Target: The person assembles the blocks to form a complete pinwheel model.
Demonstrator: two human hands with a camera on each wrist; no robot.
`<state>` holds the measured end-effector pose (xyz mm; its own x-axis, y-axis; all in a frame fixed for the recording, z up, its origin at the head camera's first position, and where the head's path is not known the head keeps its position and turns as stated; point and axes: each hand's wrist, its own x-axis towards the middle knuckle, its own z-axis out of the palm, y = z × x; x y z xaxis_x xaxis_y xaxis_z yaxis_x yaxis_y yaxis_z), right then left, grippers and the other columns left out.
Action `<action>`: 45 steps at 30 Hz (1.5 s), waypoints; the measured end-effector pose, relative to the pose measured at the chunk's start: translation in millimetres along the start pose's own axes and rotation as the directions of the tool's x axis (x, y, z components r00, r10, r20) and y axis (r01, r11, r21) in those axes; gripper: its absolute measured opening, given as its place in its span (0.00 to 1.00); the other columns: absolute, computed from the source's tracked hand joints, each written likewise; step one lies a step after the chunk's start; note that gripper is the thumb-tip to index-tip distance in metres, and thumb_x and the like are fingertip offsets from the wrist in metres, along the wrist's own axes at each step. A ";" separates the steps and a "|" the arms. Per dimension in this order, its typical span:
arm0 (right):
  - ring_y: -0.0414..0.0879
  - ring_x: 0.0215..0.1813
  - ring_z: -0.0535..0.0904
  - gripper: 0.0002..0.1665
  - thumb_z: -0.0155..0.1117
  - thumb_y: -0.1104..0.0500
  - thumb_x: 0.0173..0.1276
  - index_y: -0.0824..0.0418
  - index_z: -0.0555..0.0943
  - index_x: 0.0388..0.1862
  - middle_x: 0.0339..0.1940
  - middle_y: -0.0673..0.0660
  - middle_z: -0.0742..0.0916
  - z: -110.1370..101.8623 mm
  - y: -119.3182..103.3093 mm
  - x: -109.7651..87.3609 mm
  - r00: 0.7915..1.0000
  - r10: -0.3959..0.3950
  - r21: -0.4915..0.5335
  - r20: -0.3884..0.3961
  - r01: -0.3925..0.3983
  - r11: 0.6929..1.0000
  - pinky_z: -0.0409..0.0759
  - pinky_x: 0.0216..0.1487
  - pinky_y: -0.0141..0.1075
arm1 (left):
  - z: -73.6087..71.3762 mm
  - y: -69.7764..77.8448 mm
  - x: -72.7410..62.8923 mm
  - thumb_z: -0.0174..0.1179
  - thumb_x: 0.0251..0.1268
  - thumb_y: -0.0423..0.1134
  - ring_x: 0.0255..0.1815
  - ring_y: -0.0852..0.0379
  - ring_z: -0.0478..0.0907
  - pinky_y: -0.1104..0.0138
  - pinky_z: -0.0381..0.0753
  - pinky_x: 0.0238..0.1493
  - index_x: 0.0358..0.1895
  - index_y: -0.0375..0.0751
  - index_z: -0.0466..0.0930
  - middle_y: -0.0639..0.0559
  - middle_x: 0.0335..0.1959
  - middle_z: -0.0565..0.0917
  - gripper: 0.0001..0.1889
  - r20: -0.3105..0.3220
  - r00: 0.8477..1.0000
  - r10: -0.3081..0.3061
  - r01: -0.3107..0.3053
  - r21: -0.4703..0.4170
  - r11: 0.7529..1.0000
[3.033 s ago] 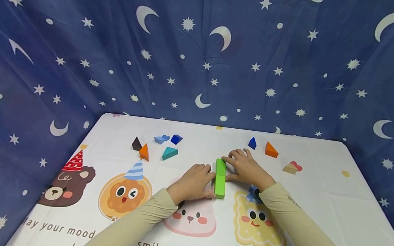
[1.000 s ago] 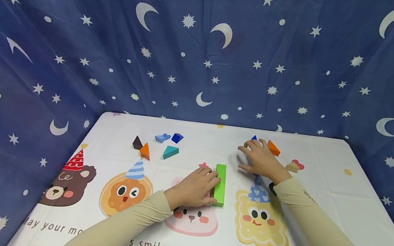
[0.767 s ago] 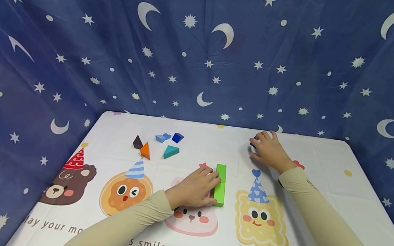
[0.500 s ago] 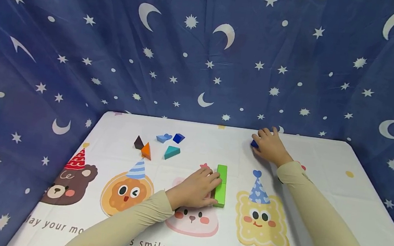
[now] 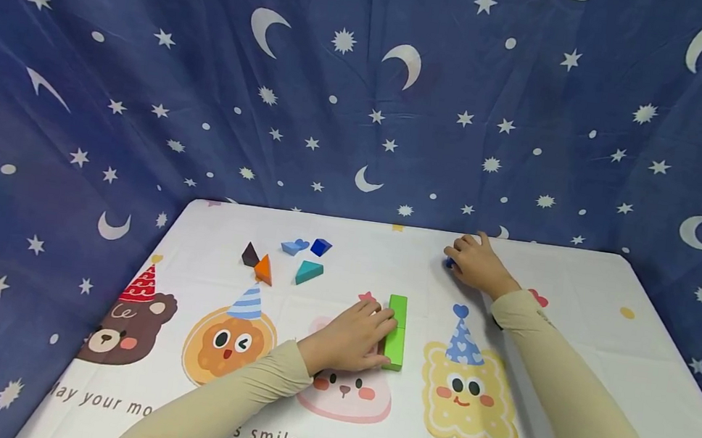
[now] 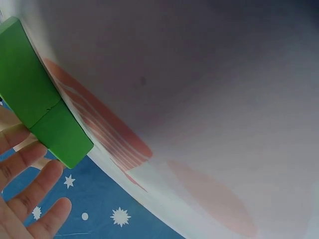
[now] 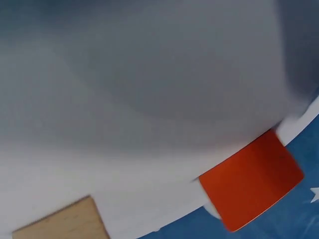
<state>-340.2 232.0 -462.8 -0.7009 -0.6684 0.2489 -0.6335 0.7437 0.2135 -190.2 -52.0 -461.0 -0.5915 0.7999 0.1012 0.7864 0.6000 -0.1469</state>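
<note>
Two green rectangular blocks, the far one (image 5: 398, 311) and the near one (image 5: 396, 352), lie end to end in a line on the tablecloth. My left hand (image 5: 346, 335) rests along their left side, its loosely bent fingers touching them; the left wrist view shows the green blocks (image 6: 30, 79) above spread fingers (image 6: 40, 186). At the back right, my right hand (image 5: 480, 265) pinches a small blue triangular block (image 5: 449, 262), mostly covered by the fingers. In the right wrist view neither that hand nor the blue block can be made out.
At back left lie a black block (image 5: 250, 255), an orange one (image 5: 263, 269), a teal one (image 5: 309, 272), a light blue one (image 5: 290, 247) and a dark blue one (image 5: 321, 247). Near my right hand are an orange block (image 7: 251, 180) and a wooden block (image 7: 65, 224).
My right hand has left the green blocks, reached to the back right and taken hold of the blue block, shifting it slightly. The green blocks sit a little nearer; my left hand stays beside them.
</note>
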 end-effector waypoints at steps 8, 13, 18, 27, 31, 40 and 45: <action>0.55 0.48 0.77 0.15 0.70 0.61 0.55 0.57 0.80 0.42 0.39 0.58 0.84 -4.9 -21.4 1.5 0.998 -0.060 0.060 -0.025 0.061 0.996 0.67 0.58 0.61 | 0.5 0.0 0.0 0.49 0.62 0.64 0.56 0.54 0.70 0.62 0.67 0.65 0.54 0.47 0.68 0.52 0.58 0.73 0.27 0.009 1.000 -0.009 0.009 -0.001 1.000; 0.53 0.48 0.78 0.15 0.70 0.60 0.56 0.55 0.81 0.43 0.40 0.56 0.84 -6.2 -35.4 3.9 0.995 -0.098 0.111 -0.032 0.101 0.989 0.67 0.58 0.60 | 0.7 -0.2 0.2 0.49 0.63 0.65 0.57 0.54 0.70 0.62 0.66 0.66 0.56 0.47 0.68 0.52 0.59 0.73 0.28 0.019 1.000 -0.015 0.015 -0.002 1.000; 0.52 0.48 0.78 0.15 0.71 0.61 0.55 0.55 0.82 0.42 0.39 0.55 0.85 -8.5 -46.6 4.9 0.987 -0.147 0.143 -0.057 0.154 0.978 0.68 0.58 0.59 | 0.5 -0.2 0.0 0.49 0.62 0.65 0.57 0.55 0.70 0.63 0.66 0.65 0.56 0.47 0.68 0.53 0.59 0.73 0.29 0.019 1.000 -0.016 0.016 -0.008 1.000; 0.51 0.47 0.79 0.14 0.71 0.60 0.54 0.54 0.82 0.42 0.38 0.54 0.85 -12.0 -59.2 4.1 0.980 -0.182 0.160 -0.080 0.193 0.968 0.70 0.56 0.57 | 0.8 0.2 -0.1 0.48 0.63 0.65 0.57 0.55 0.69 0.63 0.66 0.65 0.56 0.48 0.68 0.53 0.59 0.72 0.29 0.018 1.000 -0.014 0.014 -0.008 1.000; 0.51 0.47 0.78 0.16 0.72 0.59 0.54 0.53 0.82 0.43 0.39 0.54 0.85 -13.0 -62.4 3.0 0.976 -0.203 0.159 -0.078 0.213 0.964 0.70 0.56 0.57 | 0.9 0.3 0.0 0.48 0.63 0.65 0.57 0.55 0.69 0.63 0.66 0.65 0.56 0.48 0.68 0.53 0.59 0.72 0.29 0.019 1.000 -0.013 0.013 -0.003 1.000; 0.52 0.49 0.78 0.20 0.69 0.52 0.56 0.58 0.80 0.46 0.42 0.56 0.85 -15.9 -57.8 -4.2 0.995 -0.101 0.125 0.002 0.100 0.987 0.68 0.59 0.57 | 0.6 0.8 0.2 0.48 0.63 0.65 0.57 0.55 0.69 0.63 0.67 0.65 0.56 0.48 0.67 0.53 0.59 0.72 0.28 0.023 1.000 -0.016 0.016 -0.006 1.000; 0.52 0.48 0.77 0.11 0.69 0.53 0.57 0.57 0.83 0.37 0.38 0.55 0.84 -15.0 -55.7 -5.2 0.994 -0.106 0.138 0.017 0.103 0.985 0.69 0.57 0.56 | 0.1 0.9 0.5 0.48 0.63 0.65 0.57 0.55 0.69 0.63 0.67 0.65 0.56 0.48 0.67 0.53 0.59 0.72 0.28 0.026 1.000 -0.017 0.018 -0.008 1.000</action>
<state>-296.4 194.2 -461.8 -0.6351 -0.7436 0.2091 -0.7414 0.6628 0.1052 -189.8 -51.0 -461.2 -0.6094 0.7890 0.0784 0.7773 0.6140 -0.1370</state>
